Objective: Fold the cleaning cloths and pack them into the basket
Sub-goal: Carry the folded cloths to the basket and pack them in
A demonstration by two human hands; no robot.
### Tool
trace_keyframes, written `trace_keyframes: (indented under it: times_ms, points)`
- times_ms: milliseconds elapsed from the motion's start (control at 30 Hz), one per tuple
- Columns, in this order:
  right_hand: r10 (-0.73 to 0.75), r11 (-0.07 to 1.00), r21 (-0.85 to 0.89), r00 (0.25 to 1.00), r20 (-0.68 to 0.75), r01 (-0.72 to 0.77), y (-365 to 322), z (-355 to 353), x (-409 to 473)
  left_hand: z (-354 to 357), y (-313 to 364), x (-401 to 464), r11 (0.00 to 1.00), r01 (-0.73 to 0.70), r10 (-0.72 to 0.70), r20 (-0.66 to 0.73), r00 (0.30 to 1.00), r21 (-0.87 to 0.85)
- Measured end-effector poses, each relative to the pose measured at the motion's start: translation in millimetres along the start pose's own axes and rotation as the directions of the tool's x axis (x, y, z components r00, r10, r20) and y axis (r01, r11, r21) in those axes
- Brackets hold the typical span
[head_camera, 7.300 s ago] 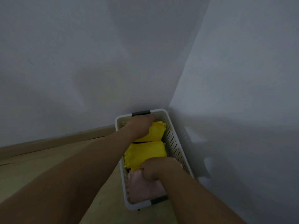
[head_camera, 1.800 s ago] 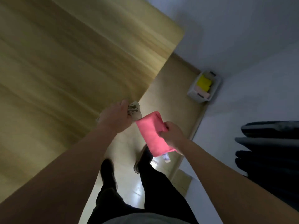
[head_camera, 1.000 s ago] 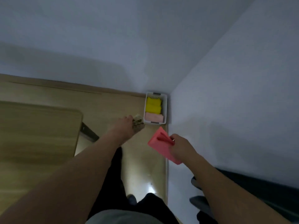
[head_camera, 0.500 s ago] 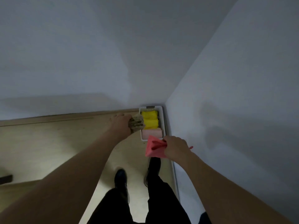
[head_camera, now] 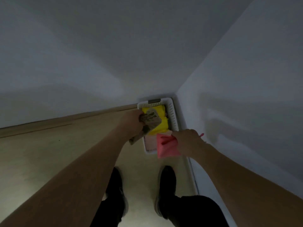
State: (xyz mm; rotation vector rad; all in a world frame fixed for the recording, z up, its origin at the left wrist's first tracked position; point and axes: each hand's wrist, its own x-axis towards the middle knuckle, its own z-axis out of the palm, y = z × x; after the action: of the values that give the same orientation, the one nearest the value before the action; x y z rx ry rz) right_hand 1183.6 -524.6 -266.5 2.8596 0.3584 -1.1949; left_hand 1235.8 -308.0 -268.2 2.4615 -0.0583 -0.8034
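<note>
The white perforated basket [head_camera: 173, 115] stands on the wooden floor [head_camera: 57, 153] in the far right corner, its far end against the baseboard [head_camera: 82, 116] and its right side close to the right wall [head_camera: 246, 95]; this position leaves only the near and left sides open for access. Folded yellow cloths [head_camera: 162, 125] fill the far part of the basket and a pale pink cloth [head_camera: 150, 142] lies at the near end. The left hand [head_camera: 132, 123] grips a bunched beige cloth [head_camera: 150, 121], fingers curled round it, and holds it over the yellow cloths, apparently to set it on top. The right hand [head_camera: 185, 140] pinches a folded coral-pink cloth [head_camera: 165, 147] at its upper edge, so the cloth hangs flat and keeps its fold; it hangs over the near right corner of the basket. Holding one cloth per hand permits both to be packed in one approach. The person's dark shoes [head_camera: 165, 182] stand just near of the basket. Judgement: packing is well advanced, and neither held cloth is yet released.
</note>
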Motion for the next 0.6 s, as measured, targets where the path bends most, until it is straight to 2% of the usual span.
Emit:
trace_keyframes:
  times_ms: [100,233,333,433,600]
  points:
    - [-0.021,0.988,0.156,0.994,0.107,0.004,12,55,72,53,-30,66,1.0,-0.005,0.005,-0.001,1.0,-0.011]
    - [0.021,1.0,0.012,0.954,0.299,-0.026,27,120,161,117,-63,144,0.998,-0.068,0.067,0.094,0.993,0.014]
    - [0.047,0.999,-0.021,0.934,0.353,-0.042,42,143,213,155,-81,188,0.991,-0.128,0.124,0.093,0.988,0.041]
    - [0.098,0.995,-0.024,0.947,0.306,-0.096,54,148,238,168,-87,209,0.986,-0.163,0.162,0.039,0.986,0.045]
    - [0.045,0.994,0.088,0.972,0.232,-0.067,39,131,220,140,-82,189,0.985,-0.172,0.172,-0.007,0.985,0.008]
